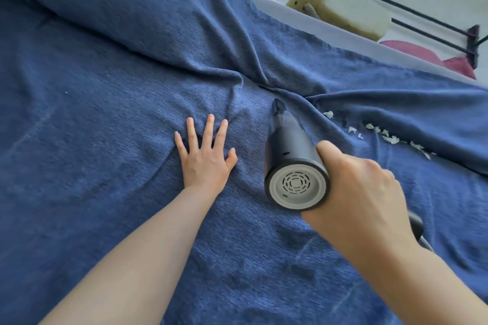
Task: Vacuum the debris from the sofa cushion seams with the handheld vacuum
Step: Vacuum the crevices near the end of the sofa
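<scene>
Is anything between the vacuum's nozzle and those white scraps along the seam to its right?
Nothing solid shows. The dark cylindrical handheld vacuum, gripped by the right hand, points its nozzle at the seam junction; the white paper-like debris lies rightward along the crease. Only a raised fold of the blue woven sofa cover lies between. The left hand presses flat, well clear.

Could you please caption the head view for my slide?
Right hand aims handheld vacuum at blue sofa cover seam; left hand flat; white debris remains.

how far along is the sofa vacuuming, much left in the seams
Done: the fold by the nozzle tip looks free of scraps. In hand: the right hand grips the handheld vacuum, nozzle aimed into the crease, while the left hand presses the blue cover flat. Left: white debris lies strung along the seam to the right.
</scene>
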